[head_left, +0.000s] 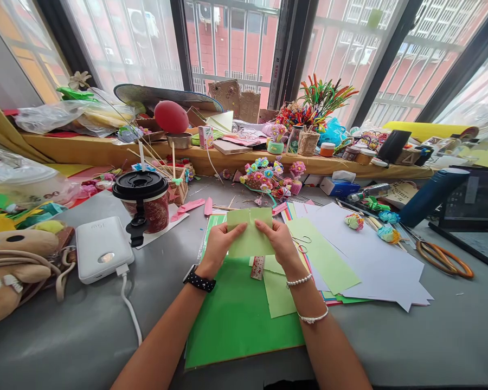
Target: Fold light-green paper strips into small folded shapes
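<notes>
Paper (pixel 250 244), long axis unclear, points one edge toward windows (pixel 233 54); left hand (pixel 217 245) and right hand (pixel 282 242) fingers (pixel 264 229) pinch it.

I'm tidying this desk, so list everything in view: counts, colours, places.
Held paper: 1, light green, centre
Green sheet: 1, green, below it
Loose pieces: several, light green, centre right
White sheets: several, white, right of centre
Scissors: 1, orange-handled, right
Laptop: 1, black, far right
Lidded cup: 1, dark red, left
Power bank: 1, white, left
Balloon: 1, red, ledge
Tissue box: 1, blue, back right
Pipe cleaners: many, multicoloured, ledge
Other clutter: too crowded to count
Left hand: 1, black watch, on held paper
Right hand: 1, silver bracelets, on held paper
</notes>
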Demonstrator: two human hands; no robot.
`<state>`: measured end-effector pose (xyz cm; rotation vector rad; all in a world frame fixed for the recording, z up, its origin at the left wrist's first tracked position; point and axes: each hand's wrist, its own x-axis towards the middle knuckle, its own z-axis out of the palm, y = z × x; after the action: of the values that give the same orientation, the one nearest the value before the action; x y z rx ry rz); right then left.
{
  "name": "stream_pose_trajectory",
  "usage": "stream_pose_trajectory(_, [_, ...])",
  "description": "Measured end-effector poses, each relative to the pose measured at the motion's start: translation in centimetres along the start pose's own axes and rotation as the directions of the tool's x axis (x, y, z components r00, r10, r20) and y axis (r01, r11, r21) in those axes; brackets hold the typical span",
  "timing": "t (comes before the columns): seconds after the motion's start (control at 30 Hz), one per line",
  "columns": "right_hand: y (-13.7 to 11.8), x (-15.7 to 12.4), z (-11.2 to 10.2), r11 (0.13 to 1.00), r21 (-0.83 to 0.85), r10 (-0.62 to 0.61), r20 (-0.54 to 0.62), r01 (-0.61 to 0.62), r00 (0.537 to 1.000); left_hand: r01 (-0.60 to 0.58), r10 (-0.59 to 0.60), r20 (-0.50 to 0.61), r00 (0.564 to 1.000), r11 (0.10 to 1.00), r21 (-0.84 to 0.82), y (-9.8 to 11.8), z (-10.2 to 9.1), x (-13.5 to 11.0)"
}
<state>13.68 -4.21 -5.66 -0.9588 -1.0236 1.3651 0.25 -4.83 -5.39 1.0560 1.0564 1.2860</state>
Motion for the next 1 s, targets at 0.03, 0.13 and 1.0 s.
stream_pose_trajectory(0.03, [0.02,0.02,-0.04,1.0,-0.014,-0.003,-0.002,0.003,1.0,-0.002,0.002,0.004,1.0,1.0,0.013,0.03,-0.05,-0.01])
stream_pose_trajectory(0.13, [0.02,0.11,-0.22,0.999,-0.043,-0.021,-0.039,0.02,0.999,0.009,-0.011,0.025,1.0,0.998,0.062,0.17,-0.19,-0.03])
stream_pose_trajectory(1.0, [-0.16,-0.11,-0.25,0.999,0.028,0.043,0.004,-0.043,0.999,0.073,-0.07,0.055,0.996,0.996,-0.047,0.03,-0.1,0.09])
